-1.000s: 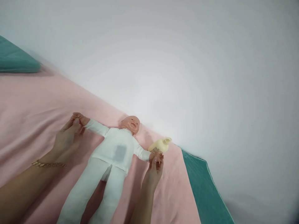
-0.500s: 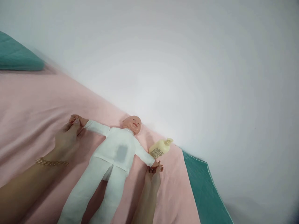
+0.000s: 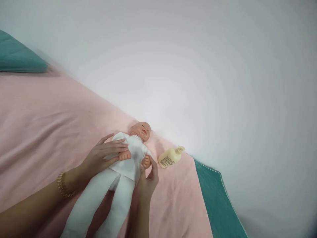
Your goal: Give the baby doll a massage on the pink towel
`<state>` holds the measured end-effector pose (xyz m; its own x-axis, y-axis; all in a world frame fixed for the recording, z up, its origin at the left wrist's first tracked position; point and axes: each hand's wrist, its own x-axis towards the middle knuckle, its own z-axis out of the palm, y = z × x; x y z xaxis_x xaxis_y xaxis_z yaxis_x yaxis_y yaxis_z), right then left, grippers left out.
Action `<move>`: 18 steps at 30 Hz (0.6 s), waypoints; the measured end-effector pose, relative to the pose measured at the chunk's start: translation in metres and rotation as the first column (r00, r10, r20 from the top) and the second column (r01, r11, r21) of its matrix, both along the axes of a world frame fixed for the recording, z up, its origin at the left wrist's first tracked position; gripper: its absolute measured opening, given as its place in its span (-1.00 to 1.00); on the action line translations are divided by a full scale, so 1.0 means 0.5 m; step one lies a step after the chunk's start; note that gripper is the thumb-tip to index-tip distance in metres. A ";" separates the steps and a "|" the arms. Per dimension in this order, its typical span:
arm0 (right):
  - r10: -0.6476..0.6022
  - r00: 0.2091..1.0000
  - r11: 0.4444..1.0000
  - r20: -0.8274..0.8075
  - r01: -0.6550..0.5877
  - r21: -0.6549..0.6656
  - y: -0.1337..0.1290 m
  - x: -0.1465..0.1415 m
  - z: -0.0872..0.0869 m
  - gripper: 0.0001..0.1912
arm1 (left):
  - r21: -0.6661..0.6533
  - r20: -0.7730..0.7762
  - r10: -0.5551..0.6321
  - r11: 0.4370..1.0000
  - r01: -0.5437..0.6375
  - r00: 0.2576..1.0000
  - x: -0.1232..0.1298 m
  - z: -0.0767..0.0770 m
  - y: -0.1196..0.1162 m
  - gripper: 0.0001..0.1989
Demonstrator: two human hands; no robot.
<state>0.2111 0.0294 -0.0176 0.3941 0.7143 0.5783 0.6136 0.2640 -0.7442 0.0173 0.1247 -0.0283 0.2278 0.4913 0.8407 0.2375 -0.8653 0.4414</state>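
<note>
A baby doll (image 3: 135,147) in white cloth lies on its back, its head toward the wall. Its arms are bent in, with both little hands over the belly. My left hand (image 3: 105,153), a beaded bracelet at the wrist, lies with outstretched fingers across the doll's arm on the left side of the view. That arm's hand (image 3: 124,155) shows just past my fingertips. On the other side, the thumb and fingers of my right hand (image 3: 148,180) are closed round the doll's other hand (image 3: 146,161).
A pale yellow pump bottle (image 3: 169,158) leans or lies right of the doll, near the wall (image 3: 198,72). Pink cloth (image 3: 61,109) spreads under everything. Green fabric shows at the right edge (image 3: 218,195), and a green pillow-like thing (image 3: 19,54) at far left.
Both doll arms, earlier stretched out sideways, are now folded in over its body. My hands came inward with them, and my left fingers went from a pinch to lying flat.
</note>
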 end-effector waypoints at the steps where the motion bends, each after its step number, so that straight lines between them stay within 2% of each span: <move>1: 0.035 0.999 0.999 0.018 -0.035 0.003 0.002 -0.002 -0.007 -0.62 | 0.007 -0.046 -0.025 1.000 0.026 0.999 0.001 -0.001 0.001 -0.82; 6: 0.160 0.962 0.984 0.222 -0.172 0.035 0.004 -0.003 -0.023 -0.62 | -0.068 -0.180 -0.141 0.989 0.131 0.974 0.003 -0.009 0.006 -0.77; 10: 0.156 0.924 0.978 0.349 -0.194 0.076 0.003 0.004 -0.018 -0.59 | -0.124 -0.205 -0.218 0.973 0.195 0.954 0.005 -0.022 0.014 -0.75; 15: 0.142 0.898 0.978 0.417 -0.193 0.081 0.008 0.005 -0.013 -0.61 | -0.045 -0.176 -0.206 0.978 0.201 0.963 0.005 -0.036 0.026 -0.77; 18: 0.136 0.886 0.976 0.443 -0.196 0.091 0.007 0.005 -0.016 -0.62 | -0.056 -0.201 -0.250 0.968 0.243 0.947 0.003 -0.039 0.029 -0.73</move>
<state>0.2137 0.0331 -0.0257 -0.0332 0.6544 0.7555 0.8045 0.4660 -0.3682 0.0190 0.1390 -0.0477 0.5110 0.4226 0.7485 0.1067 -0.8953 0.4326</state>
